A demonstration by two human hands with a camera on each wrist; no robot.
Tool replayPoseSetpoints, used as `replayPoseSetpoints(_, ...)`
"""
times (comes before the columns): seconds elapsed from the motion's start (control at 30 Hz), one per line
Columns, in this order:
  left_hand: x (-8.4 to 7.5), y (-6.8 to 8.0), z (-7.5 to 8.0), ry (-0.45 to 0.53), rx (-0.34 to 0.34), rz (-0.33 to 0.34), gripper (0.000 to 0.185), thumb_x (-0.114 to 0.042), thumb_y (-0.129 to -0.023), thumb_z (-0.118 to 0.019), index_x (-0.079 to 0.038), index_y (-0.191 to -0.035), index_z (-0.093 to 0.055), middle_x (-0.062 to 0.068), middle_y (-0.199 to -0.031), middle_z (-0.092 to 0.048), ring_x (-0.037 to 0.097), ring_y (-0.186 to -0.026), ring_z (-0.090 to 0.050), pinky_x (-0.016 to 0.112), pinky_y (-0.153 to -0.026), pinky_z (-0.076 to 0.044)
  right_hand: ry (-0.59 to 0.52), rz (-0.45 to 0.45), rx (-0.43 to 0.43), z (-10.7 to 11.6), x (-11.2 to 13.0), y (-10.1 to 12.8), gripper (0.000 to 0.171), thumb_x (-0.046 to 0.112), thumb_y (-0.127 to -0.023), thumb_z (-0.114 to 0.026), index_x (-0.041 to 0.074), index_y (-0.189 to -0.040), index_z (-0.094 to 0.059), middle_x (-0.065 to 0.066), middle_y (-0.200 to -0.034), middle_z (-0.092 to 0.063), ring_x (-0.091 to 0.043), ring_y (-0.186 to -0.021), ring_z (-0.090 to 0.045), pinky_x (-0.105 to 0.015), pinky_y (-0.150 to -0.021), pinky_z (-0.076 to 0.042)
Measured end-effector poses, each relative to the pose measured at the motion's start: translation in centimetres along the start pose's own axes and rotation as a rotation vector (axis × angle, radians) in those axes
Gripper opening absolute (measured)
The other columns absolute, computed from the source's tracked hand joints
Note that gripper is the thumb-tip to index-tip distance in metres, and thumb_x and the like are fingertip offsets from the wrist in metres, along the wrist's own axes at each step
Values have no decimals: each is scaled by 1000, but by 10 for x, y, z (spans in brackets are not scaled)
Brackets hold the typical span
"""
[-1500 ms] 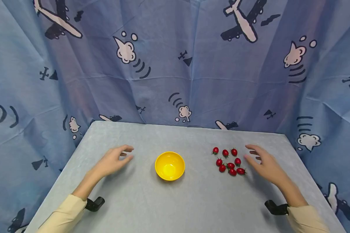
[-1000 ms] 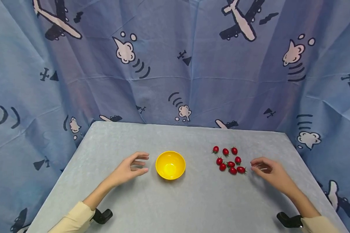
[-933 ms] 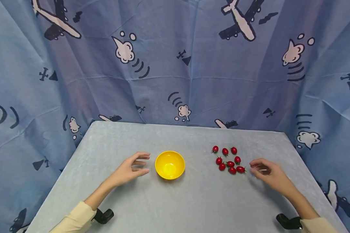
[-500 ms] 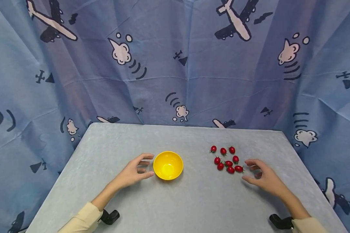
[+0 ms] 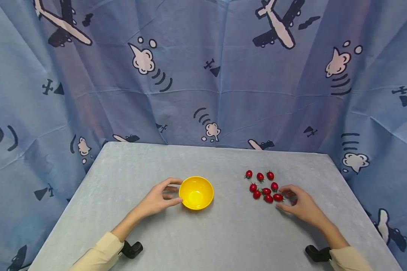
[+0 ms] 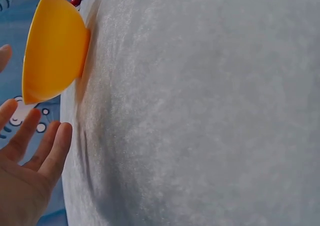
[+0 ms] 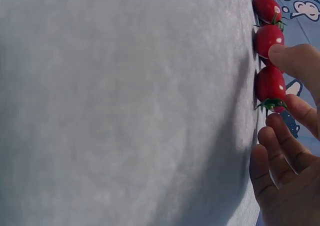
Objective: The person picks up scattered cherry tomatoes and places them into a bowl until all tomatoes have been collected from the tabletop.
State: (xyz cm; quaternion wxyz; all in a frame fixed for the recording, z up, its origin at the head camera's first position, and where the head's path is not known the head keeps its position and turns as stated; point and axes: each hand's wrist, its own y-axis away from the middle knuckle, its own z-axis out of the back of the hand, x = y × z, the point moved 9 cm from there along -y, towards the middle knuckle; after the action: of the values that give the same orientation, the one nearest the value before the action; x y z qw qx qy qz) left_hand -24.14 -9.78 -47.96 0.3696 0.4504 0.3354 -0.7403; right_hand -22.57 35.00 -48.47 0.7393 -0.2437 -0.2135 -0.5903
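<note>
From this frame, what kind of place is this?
Likely a staged recording booth, not a kitchen: a blue airplane-print curtain walls in a grey covered table that carries only a yellow bowl and cherry tomatoes.

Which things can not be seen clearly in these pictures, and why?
- Left hand and yellow bowl: the head view is too small to tell whether the fingertips touch the bowl; the left wrist view cuts the hand at the edge.
- Right hand and nearest cherry tomato: the fingers frame it, but real contact is unclear.
- The other cherry tomatoes: the right wrist view shows only three.
</note>
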Motion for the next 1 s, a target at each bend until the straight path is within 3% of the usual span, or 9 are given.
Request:
replayPoseSetpoints(0.33, 2, -7, -2, -27, 7, 7, 53, -11, -89, -81, -5, -136, -59, 12, -137, -58, 33, -117, -62, 40, -90, -56, 1, 66, -25, -2, 4, -4, 32, 2, -79, -87, 4, -104, -69, -3, -96, -66, -21, -83, -60, -30, -67, -53)
replayPoseSetpoints(0.7, 4, -8, 0, -16, 6, 22, 54, -11, -87, -83, -5, -136, -60, 11, -136, -59, 31, -116, -62, 41, -90, -56, -18, 33, -31, 19, 6, -15, 29, 1, -82, -85, 5, -107, -69, -3, -94, -67, -18, -82, -60, -25, -68, -54)
replayPoseSetpoints(1.0, 6, -10, 0, -24, 16, 22, 55, -12, -88, -83, -4, -137, -60, 12, -137, -59, 32, -115, -62, 43, -90, -56, -81, 87, -43, 27, 27, -28, 27, 6, -85, -84, 2, -108, -70, -6, -98, -69, -18, -84, -62, -24, -69, -55)
